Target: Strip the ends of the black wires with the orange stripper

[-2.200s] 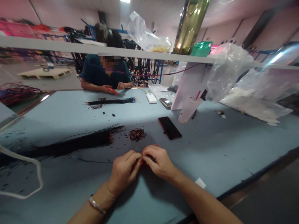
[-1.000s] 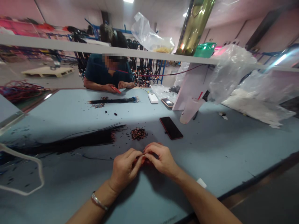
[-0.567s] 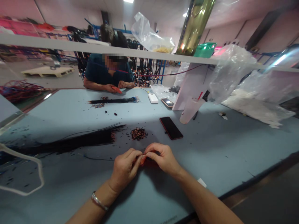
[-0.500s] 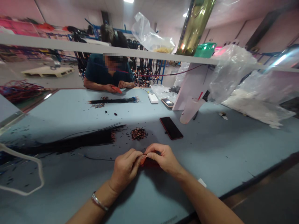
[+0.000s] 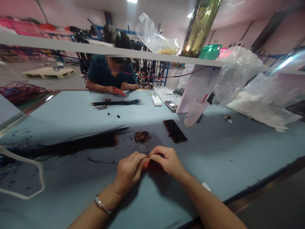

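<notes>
Blue counter [image 5: 226, 152] stretching ahead, left hand [image 5: 130, 171] and right hand [image 5: 168, 160] meeting at the fingertips, both curling closed, pinching a small red piece [image 5: 147, 163], forearms angling inward.

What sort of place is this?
Likely a wire-harness assembly workshop: a bundle of black wires lies on the blue worktable beside a heap of cut bits, the left hand pinches a thin wire, the right hand a red tool, and a co-worker opposite works another bundle.

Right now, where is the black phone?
In the head view, the black phone lies flat on the blue table, just beyond the right hand and right of the little pile of wire bits.
</notes>
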`<state>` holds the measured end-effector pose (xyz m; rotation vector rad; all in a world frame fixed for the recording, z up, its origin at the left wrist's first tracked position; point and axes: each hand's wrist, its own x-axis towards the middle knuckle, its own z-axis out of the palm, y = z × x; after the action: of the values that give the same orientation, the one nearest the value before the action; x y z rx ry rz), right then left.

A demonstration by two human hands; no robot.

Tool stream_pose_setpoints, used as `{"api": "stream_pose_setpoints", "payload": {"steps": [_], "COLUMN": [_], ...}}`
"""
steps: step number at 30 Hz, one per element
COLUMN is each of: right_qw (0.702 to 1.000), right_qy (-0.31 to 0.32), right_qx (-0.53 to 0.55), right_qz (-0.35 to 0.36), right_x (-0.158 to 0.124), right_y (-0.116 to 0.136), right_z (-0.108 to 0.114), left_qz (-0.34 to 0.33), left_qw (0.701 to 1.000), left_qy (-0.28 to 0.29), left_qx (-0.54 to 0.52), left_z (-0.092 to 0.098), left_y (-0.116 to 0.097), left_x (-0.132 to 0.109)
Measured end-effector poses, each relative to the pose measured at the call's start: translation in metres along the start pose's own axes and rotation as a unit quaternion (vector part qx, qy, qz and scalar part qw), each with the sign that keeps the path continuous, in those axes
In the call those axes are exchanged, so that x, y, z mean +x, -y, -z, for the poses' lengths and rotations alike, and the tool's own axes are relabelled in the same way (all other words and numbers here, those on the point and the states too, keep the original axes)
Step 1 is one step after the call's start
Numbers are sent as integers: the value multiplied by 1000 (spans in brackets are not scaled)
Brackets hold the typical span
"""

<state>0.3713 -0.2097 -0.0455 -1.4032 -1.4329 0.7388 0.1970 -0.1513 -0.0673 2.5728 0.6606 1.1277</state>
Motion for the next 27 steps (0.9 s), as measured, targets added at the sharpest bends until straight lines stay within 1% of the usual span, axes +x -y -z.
{"api": "stream_pose_setpoints", "payload": {"steps": [5, 10, 15, 17, 27], "right_qw": [999, 996, 991, 989, 989], "right_qy": [-2, -19, 2, 0, -17], "right_qx": [-35, -55, -67, -73, -88], "right_qz": [33, 69, 117, 128, 120], "right_x": [-1, -1, -2, -2, 0], "right_y": [-2, -1, 1, 0, -3], "right_z": [-3, -4, -5, -5, -6], "left_qz": [-1, 13, 5, -3, -9], "left_qw": [1000, 1000, 1000, 1000, 1000], "left_qy": [-7, -7, 4, 3, -1], "left_qx": [10, 7, -21, -28, 8], "left_z": [2, 2, 2, 3, 3], "left_y": [-2, -1, -1, -1, -5], "left_x": [2, 2, 1, 2, 4]}}
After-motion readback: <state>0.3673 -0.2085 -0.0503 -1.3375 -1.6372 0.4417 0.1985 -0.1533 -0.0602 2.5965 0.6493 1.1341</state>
